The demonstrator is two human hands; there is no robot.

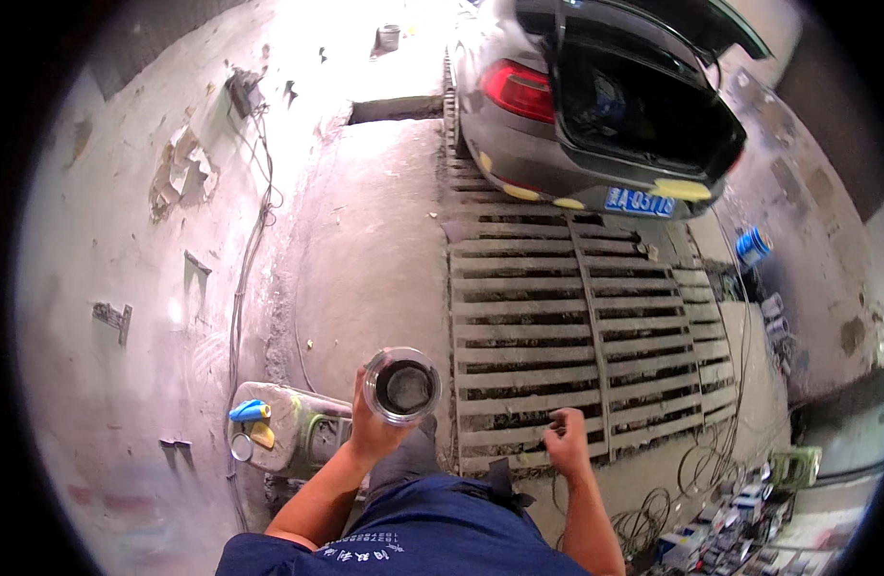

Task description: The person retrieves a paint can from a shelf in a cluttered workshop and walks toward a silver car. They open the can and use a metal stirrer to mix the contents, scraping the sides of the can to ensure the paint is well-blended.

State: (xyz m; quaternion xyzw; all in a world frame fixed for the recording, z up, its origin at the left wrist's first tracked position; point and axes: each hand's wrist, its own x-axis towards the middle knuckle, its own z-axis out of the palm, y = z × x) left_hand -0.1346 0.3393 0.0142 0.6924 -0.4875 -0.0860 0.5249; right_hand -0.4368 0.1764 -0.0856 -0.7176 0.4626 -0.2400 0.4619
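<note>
My left hand (370, 434) is wrapped around a round cup (432, 386) with a clear, shiny rim. The cup is upright, seen from above, and its inside looks dark grey. Out over the floor grate's near edge, my right hand (568, 442) is curled closed, with nothing showing in it. Left of the cup stands a dusty greenish stool (286, 422). On its top lie a blue tube (249, 411), a yellow scraper-like piece (262, 435) and a small round lid-like thing (241, 447).
Ahead stands a grey car (595, 163) with its trunk raised and yellow patches on its bumper. A slatted grate (528, 334) covers the floor behind it. Cables (238, 317) run along the left wall. A blue can (753, 247) and cluttered supplies (720, 533) are at right.
</note>
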